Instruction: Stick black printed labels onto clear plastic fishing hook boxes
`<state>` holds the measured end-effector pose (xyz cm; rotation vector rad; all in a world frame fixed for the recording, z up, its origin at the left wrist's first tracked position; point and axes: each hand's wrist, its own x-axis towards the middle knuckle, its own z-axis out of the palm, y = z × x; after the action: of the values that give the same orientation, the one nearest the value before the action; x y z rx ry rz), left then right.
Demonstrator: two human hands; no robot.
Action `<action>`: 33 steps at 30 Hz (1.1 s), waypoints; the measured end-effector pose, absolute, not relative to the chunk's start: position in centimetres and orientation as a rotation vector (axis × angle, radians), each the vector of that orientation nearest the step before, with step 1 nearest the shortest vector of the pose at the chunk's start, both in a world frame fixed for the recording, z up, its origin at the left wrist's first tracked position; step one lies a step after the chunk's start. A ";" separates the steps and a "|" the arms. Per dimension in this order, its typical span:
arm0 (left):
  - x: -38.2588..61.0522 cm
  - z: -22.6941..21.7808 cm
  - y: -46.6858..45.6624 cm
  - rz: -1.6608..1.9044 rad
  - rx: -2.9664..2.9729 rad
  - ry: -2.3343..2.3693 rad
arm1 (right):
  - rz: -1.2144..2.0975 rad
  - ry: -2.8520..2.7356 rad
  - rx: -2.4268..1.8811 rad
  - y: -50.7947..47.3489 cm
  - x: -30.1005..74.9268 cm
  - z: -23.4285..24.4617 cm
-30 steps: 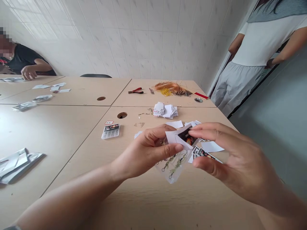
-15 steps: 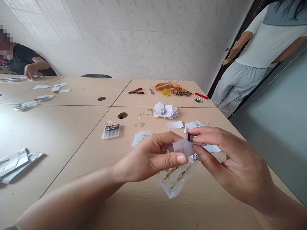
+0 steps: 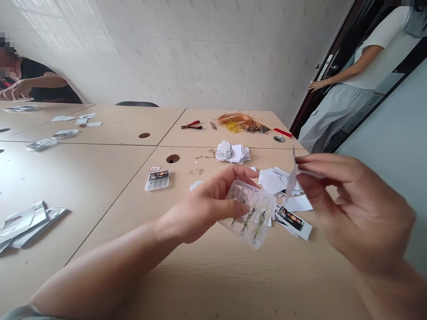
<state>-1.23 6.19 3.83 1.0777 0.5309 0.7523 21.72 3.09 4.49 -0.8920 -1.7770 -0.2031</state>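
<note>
My left hand (image 3: 213, 202) grips a clear plastic box (image 3: 255, 238), tilted, with several small metal rigs of hooks and loops showing inside. Its thumb lies across the front of the box. To the right, my right hand (image 3: 353, 213) pinches a folded white card (image 3: 292, 180) between thumb and fingers, raised above the table and apart from the box. Below and between the hands lie printed black-and-white labels (image 3: 293, 220) and a spread of loose white paper slips (image 3: 271, 180).
A second filled box (image 3: 158, 180) lies left of centre. Farther back are stacked white cards (image 3: 223, 151), red-handled pliers (image 3: 191, 125) and a copper-coloured bundle of strands (image 3: 243, 121). Silver packets (image 3: 30, 224) lie at left. One person (image 3: 46, 84) sits far left; another (image 3: 353, 84) stands by the door.
The white card, held by both hands at the box before, has moved right and up with my right hand. The left hand keeps the box, now more fully in sight. The standing person has turned.
</note>
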 end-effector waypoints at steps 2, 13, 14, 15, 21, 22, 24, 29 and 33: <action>-1.3 3.8 6.2 0.791 1.125 0.547 | 0.108 -1.643 -0.914 3.3 22.0 4.6; -0.8 3.9 5.6 0.830 1.316 0.573 | 1.199 -1.337 -0.905 3.8 20.6 3.5; -0.7 3.8 5.4 0.802 1.354 0.611 | 1.161 -1.381 -0.934 3.6 20.4 3.0; -0.6 3.7 5.3 0.773 1.386 0.657 | 1.085 -1.432 -0.962 3.5 20.1 2.6; 0.0 3.4 4.8 0.743 1.359 0.670 | 0.368 -1.718 -0.849 2.9 19.0 1.9; 0.1 3.5 4.7 0.744 1.316 0.620 | 0.332 -1.720 -0.834 2.9 18.9 2.0; 0.0 3.8 4.5 0.736 1.248 0.535 | 0.288 -1.693 -0.848 3.0 19.0 2.1; -0.1 4.1 4.1 0.717 1.353 0.522 | 0.257 -1.544 -0.896 3.7 19.4 1.4; -0.1 4.0 4.0 0.764 1.389 0.531 | 0.145 -1.558 -0.861 4.4 20.2 0.4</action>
<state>-0.11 3.99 3.99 1.3886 0.5311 0.7644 20.22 4.42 0.39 -0.8609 -1.5578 0.1454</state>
